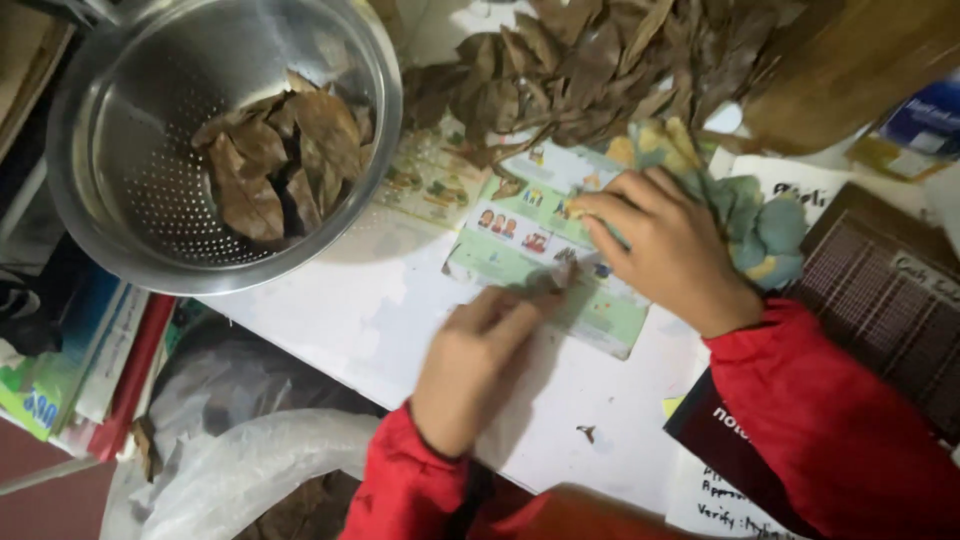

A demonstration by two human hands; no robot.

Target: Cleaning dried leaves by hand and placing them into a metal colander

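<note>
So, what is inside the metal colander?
The metal colander holds several dry brown leaves, piled at its right side. Anything beneath that pile is covered.

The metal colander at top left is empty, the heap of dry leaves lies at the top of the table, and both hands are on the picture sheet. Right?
Not quite. The head view shows the metal colander holding several dry brown leaves, not empty. The rest stands: the heap of dry leaves lies at the top, and the left hand and right hand are on the picture sheet.
</note>
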